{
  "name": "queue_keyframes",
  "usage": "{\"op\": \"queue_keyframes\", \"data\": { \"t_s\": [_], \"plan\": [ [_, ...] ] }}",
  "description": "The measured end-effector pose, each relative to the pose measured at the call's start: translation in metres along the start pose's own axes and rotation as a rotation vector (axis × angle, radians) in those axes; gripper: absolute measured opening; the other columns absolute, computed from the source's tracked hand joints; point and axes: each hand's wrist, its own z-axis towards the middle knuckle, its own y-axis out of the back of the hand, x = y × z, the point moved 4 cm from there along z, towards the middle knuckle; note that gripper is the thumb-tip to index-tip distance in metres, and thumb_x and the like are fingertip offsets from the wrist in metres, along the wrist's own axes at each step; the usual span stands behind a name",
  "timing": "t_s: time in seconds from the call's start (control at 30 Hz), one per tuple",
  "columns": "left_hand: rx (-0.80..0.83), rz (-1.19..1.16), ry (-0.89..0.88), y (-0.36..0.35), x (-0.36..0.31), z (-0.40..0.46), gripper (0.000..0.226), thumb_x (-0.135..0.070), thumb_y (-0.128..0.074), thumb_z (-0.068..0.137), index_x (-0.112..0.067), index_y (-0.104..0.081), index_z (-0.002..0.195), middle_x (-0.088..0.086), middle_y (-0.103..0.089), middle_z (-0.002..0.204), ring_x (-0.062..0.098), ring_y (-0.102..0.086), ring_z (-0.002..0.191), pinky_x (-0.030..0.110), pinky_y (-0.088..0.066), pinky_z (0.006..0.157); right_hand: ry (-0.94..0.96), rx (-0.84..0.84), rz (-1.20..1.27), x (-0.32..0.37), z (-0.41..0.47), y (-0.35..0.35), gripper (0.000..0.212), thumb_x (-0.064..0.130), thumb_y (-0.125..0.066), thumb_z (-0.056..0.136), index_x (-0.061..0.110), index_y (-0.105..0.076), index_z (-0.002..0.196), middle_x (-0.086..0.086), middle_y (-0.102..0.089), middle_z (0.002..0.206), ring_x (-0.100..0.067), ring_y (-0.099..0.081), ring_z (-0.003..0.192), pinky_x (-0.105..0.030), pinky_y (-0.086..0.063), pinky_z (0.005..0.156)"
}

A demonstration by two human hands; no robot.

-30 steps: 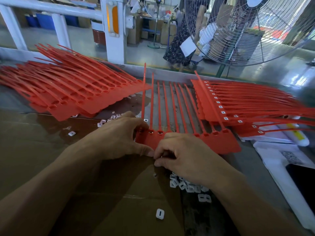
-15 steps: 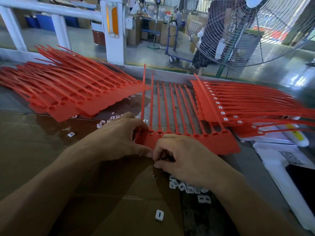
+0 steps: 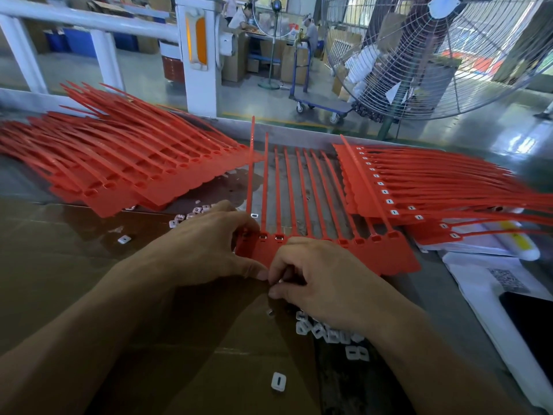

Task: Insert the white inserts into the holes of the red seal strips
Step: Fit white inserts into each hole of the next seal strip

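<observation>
A red sheet of joined seal strips (image 3: 386,259) lies flat in front of me, tails pointing away. Two holes near its left end hold inserts; the holes to the right are bare. My left hand (image 3: 206,250) grips the sheet's left end, thumb along its near edge. My right hand (image 3: 323,283) rests over the sheet's near edge with fingers curled, pinching a small white insert between thumb and fingertips beside the left thumb. Loose white inserts (image 3: 329,332) lie in a heap under my right wrist, and one (image 3: 278,382) lies alone nearer me.
A pile of red strips with bare holes (image 3: 119,169) lies at the left, and a stack with white inserts fitted (image 3: 419,187) at the right. More loose inserts (image 3: 191,215) lie behind my left hand. White papers and a dark phone (image 3: 529,322) sit at right. A large fan (image 3: 434,55) stands beyond the table.
Both hands stay nearly in place on the sheet's near edge; the right fingers shift slightly. A person in the background has walked out from behind the fan.
</observation>
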Motion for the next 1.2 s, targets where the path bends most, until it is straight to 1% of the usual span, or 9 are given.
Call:
{"op": "queue_keyframes", "data": {
  "t_s": [0.1, 0.23, 0.37, 0.5, 0.7, 0.8, 0.9, 1.03, 1.2],
  "plan": [
    [0.001, -0.007, 0.000, 0.000, 0.000, 0.000, 0.093, -0.086, -0.072, 0.051, -0.051, -0.046, 0.133, -0.027, -0.037, 0.123, -0.002, -0.045, 0.100, 0.020, -0.036, 0.073, 0.004, 0.004, -0.015, -0.001, 0.000, -0.001, 0.013, 0.046, -0.074, 0.089, 0.038, -0.066, 0.097, 0.020, -0.058, 0.097, 0.003, -0.054, 0.094, -0.019, -0.040, 0.079],
    [0.007, -0.007, 0.006, 0.000, 0.000, 0.000, 0.094, -0.085, -0.072, 0.051, -0.051, -0.047, 0.135, -0.025, -0.037, 0.126, 0.001, -0.046, 0.107, 0.025, -0.040, 0.080, 0.022, 0.012, 0.000, -0.001, 0.002, -0.002, 0.010, 0.041, -0.074, 0.090, 0.038, -0.066, 0.094, 0.022, -0.058, 0.095, 0.005, -0.055, 0.093, -0.017, -0.042, 0.080],
    [0.011, 0.004, 0.011, 0.000, -0.001, -0.001, 0.094, -0.085, -0.071, 0.051, -0.051, -0.046, 0.135, -0.024, -0.037, 0.129, 0.002, -0.046, 0.108, 0.026, -0.040, 0.081, 0.055, 0.023, -0.013, -0.001, 0.000, -0.003, 0.007, 0.039, -0.072, 0.091, 0.037, -0.066, 0.095, 0.021, -0.059, 0.095, 0.005, -0.056, 0.091, -0.016, -0.045, 0.079],
    [0.011, 0.005, 0.009, 0.000, -0.001, -0.001, 0.094, -0.085, -0.071, 0.052, -0.051, -0.047, 0.135, -0.024, -0.038, 0.128, 0.002, -0.047, 0.109, 0.026, -0.040, 0.083, 0.063, 0.025, 0.002, 0.000, -0.001, -0.002, 0.009, 0.040, -0.071, 0.090, 0.038, -0.063, 0.094, 0.022, -0.058, 0.095, 0.005, -0.056, 0.092, -0.014, -0.045, 0.074],
    [0.002, 0.003, 0.003, 0.001, -0.002, -0.002, 0.092, -0.083, -0.074, 0.054, -0.049, -0.048, 0.135, -0.023, -0.040, 0.126, 0.004, -0.050, 0.109, 0.029, -0.044, 0.087, 0.080, 0.013, 0.033, 0.000, -0.002, 0.001, 0.013, 0.036, -0.072, 0.089, 0.040, -0.060, 0.093, 0.021, -0.059, 0.098, 0.003, -0.057, 0.096, -0.014, -0.047, 0.077],
    [-0.003, -0.006, 0.004, 0.001, -0.003, -0.003, 0.090, -0.083, -0.074, 0.053, -0.050, -0.049, 0.133, -0.024, -0.041, 0.124, 0.003, -0.051, 0.107, 0.029, -0.043, 0.086, 0.063, -0.016, 0.110, -0.001, -0.002, 0.005, 0.014, 0.033, -0.073, 0.090, 0.039, -0.061, 0.093, 0.022, -0.062, 0.097, 0.003, -0.059, 0.095, -0.015, -0.048, 0.075],
    [-0.009, -0.004, 0.000, 0.001, -0.002, -0.003, 0.090, -0.084, -0.073, 0.052, -0.051, -0.049, 0.132, -0.024, -0.041, 0.125, 0.003, -0.050, 0.107, 0.027, -0.042, 0.082, 0.033, -0.050, 0.228, -0.003, -0.003, 0.008, 0.016, 0.025, -0.075, 0.090, 0.036, -0.064, 0.091, 0.022, -0.065, 0.089, 0.006, -0.063, 0.089, -0.009, -0.048, 0.072],
    [-0.004, 0.002, 0.000, 0.000, -0.003, -0.003, 0.094, -0.087, -0.070, 0.049, -0.051, -0.048, 0.133, -0.024, -0.041, 0.124, 0.002, -0.049, 0.106, 0.025, -0.039, 0.076, 0.003, -0.083, 0.260, -0.005, -0.002, 0.004, 0.017, 0.020, -0.074, 0.092, 0.035, -0.066, 0.092, 0.022, -0.067, 0.087, 0.005, -0.064, 0.085, -0.008, -0.048, 0.070],
    [-0.012, -0.003, 0.007, 0.000, -0.004, -0.003, 0.092, -0.087, -0.071, 0.049, -0.052, -0.049, 0.131, -0.027, -0.041, 0.121, -0.001, -0.049, 0.103, 0.022, -0.038, 0.075, -0.073, -0.259, 0.304, -0.022, -0.002, 0.015, 0.020, 0.023, -0.071, 0.096, 0.040, -0.073, 0.108, 0.027, -0.069, 0.101, 0.015, -0.062, 0.099, 0.001, -0.043, 0.082]
  ]
}}
